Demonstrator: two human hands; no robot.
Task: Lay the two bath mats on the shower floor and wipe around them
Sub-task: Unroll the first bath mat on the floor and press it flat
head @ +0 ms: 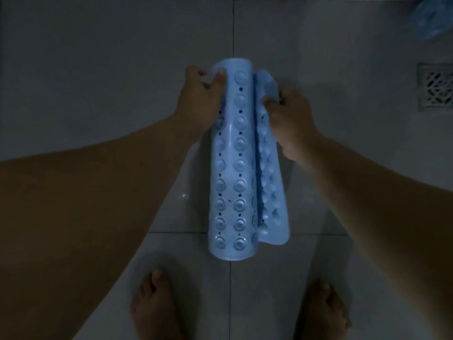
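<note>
Gripping a rolled blue bath mat (239,153) from both sides, the person holds it above the grey tiled shower floor (98,82), suction cups facing up. The left hand (198,94) curls round the far end of the left roll, thumb on top; the right hand (289,119) pinches the right flap's edge. Two bare feet (157,305) stand near. A drain grate (436,87) lies far right, something blue (431,15) beyond it.

The light blue bath mat (239,155) is rowed with round suckers and small holes above grey floor tiles (110,82).
</note>
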